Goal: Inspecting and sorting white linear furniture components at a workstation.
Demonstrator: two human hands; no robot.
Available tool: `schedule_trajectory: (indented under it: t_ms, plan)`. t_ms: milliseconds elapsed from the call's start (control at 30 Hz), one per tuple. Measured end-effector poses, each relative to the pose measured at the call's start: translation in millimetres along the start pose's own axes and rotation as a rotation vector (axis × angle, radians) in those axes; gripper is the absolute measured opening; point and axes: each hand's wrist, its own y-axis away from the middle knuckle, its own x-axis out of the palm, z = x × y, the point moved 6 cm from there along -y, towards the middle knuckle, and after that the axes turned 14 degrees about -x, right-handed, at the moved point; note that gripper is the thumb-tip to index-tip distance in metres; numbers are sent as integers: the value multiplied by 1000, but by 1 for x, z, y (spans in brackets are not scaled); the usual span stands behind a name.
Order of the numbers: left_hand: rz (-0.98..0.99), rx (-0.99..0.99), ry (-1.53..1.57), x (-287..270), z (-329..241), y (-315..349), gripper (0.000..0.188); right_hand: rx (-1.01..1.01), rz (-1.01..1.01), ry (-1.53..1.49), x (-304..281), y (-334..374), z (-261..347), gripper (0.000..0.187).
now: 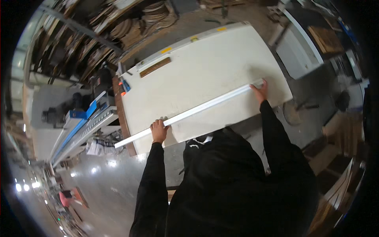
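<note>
A long, narrow white strip (205, 106) lies slantwise along the near side of a white-topped table (205, 67). Its lower left end sticks out past the table's left edge. My left hand (159, 130) is closed on the strip left of its middle. At the strip's upper right end my right hand (259, 91) grips it between thumb and fingers. Both forearms, in black sleeves, reach up from the lower edge.
Along the table's far edge runs a long pale bar with yellow marks (166, 50), a brown wood block (155, 67) near it. Blue-and-orange hand tools (125, 85) lie at the left edge. Left stands a machine with a blue guard (85, 112); right, a white cabinet (300, 51).
</note>
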Motion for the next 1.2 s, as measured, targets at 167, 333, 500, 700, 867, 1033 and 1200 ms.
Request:
schedule_trajectory:
  t_ms: [167, 333, 500, 700, 867, 1033, 1200]
  plan:
    - [-5, -72, -32, 15, 30, 2, 55, 77, 12, -208, 27, 11, 18, 92]
    - [-24, -21, 6, 9, 2, -6, 56, 86, 31, -187, -18, 4, -17, 90]
    - [-11, -99, 30, 17, 20, 7, 59, 115, 145, -107, 8, 4, 22, 94]
    - [-230, -37, 11, 21, 14, 4, 45, 135, 421, 72, -3, -9, 11, 118]
    - [-205, -60, -9, 13, 10, 4, 44, -450, 144, 919, -5, -27, 21, 107]
    - [-144, -14, 10, 4, 2, 1, 41, -704, 526, 409, 124, 47, 96, 92]
    - [-160, -59, 14, 13, 14, 3, 43, -743, 1053, 199, 233, 171, 246, 100]
